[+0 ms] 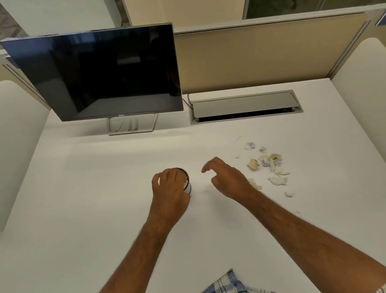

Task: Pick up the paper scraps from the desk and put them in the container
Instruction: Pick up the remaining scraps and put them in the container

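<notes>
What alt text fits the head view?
A person's left hand covers a small dark container on a white desk, while the right hand, fingers loosely open, hangs beside scattered paper scraps. A dark monitor stands at the back left.

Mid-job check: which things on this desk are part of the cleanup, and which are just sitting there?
Part of the job:
- paper scraps, scattered to the right
- container, under the left hand
- right hand, open, between container and scraps

Just there:
- monitor
- cable tray
</notes>
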Demonstrator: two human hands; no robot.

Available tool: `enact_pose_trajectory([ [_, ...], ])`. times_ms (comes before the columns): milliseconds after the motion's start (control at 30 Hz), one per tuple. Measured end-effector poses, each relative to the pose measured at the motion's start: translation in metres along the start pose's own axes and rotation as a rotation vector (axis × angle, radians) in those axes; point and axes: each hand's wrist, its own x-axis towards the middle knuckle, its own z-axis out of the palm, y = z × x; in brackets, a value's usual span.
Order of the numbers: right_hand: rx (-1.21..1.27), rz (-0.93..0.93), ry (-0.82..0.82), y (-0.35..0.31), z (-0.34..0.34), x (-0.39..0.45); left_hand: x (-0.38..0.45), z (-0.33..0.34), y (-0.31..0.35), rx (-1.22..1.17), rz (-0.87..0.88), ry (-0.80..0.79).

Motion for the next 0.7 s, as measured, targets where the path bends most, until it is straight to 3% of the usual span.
enact_pose_trajectory([
  [100,0.013,0.096,0.004,0.038,-0.008,-0.022,0.008,0.001,0.024,-0.057,0.082,-0.006],
  [267,0.041,0.222,0.032,0.102,-0.02,-0.057,0.021,0.013,0.063,-0.066,0.252,-0.15],
  [400,0.078,0.35,0.104,0.142,-0.031,-0.079,0.029,0.033,0.092,-0.132,0.167,-0.295],
  [567,0.128,0.364,0.233,0.177,-0.049,-0.097,0.041,0.063,0.117,-0.159,0.031,-0.473],
  [700,0.117,0.437,0.229,0.196,-0.057,-0.105,0.055,0.088,0.135,-0.153,-0.036,-0.563],
])
